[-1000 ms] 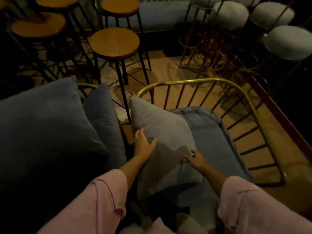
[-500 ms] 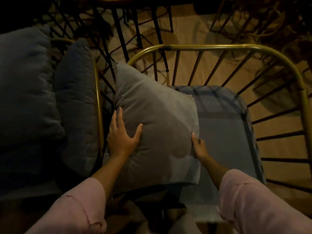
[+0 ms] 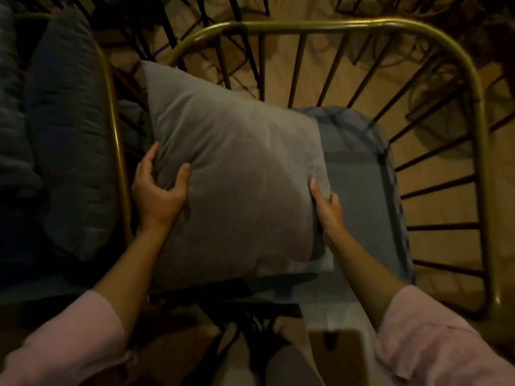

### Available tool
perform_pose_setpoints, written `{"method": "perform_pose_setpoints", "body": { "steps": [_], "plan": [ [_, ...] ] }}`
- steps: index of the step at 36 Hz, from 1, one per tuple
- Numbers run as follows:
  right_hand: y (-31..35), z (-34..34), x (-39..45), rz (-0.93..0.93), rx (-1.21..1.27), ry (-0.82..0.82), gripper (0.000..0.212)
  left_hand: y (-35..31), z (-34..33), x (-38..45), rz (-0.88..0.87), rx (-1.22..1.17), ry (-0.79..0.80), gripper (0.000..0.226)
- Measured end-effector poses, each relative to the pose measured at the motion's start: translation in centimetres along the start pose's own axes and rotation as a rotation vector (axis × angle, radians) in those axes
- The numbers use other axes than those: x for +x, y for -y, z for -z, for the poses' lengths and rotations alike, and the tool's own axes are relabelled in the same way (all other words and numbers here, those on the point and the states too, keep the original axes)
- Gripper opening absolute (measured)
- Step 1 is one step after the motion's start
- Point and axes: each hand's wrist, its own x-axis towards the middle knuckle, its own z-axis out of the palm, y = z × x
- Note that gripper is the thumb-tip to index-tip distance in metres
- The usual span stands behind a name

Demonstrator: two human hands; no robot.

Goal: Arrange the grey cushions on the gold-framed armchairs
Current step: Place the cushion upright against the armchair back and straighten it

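The square grey fabric cushion (image 3: 237,174) lies tilted on the blue-grey padded seat (image 3: 359,185) of the gold-framed metal armchair (image 3: 328,23), covering the seat's left half, with its far corner up against the dark spindles at the chair's back-left corner. Your left hand (image 3: 157,190) is clamped on the cushion's left edge, thumb pressed into the top face and fingers wrapped round the side. Your right hand (image 3: 327,207) grips the cushion's right edge, thumb on top and fingers curled underneath, where the fabric puckers. Both of your pink sleeves (image 3: 434,346) are pushed up along the forearms. Just past the gold rail on the left side, a darker blue-grey cushion (image 3: 69,135) stands on edge in the neighbouring chair, beside the rail. The right half of the seat shows bare up to the curved gold rim.
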Motion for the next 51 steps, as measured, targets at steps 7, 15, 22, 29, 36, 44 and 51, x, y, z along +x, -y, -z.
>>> {"method": "perform_pose_setpoints", "body": {
  "steps": [7,15,22,29,36,44,51],
  "plan": [
    [1.1,8.6,-1.5,0.165,-0.071,-0.175,0.066,-2.0,-4.2,-5.1,0.105,-0.180,0.083,0.078],
    [-2.9,13.5,-1.1,0.038,-0.145,-0.111,0.089,0.7,-8.2,-9.9,0.262,-0.121,0.334,0.087],
    [-8.3,13.4,-0.2,-0.037,-0.418,-0.021,0.139,4.2,-8.2,-13.0,0.446,-0.034,0.437,0.100],
    [-8.0,12.5,-0.6,0.031,-0.457,-0.134,0.129,3.3,-7.8,-13.4,0.596,-0.038,0.420,0.099],
    [-1.9,6.8,-7.9,0.172,-0.725,-0.197,0.101,-1.0,-3.4,-12.8,0.525,0.047,0.322,0.078],
    [6.6,-3.5,-14.4,0.506,-0.882,0.067,0.091,-4.4,8.5,-6.8,0.265,0.020,0.063,0.050],
    [13.2,-15.3,-21.0,0.740,-0.961,0.356,0.092,-2.9,21.7,-3.2,0.178,0.066,-0.181,0.044]
  ]
}}
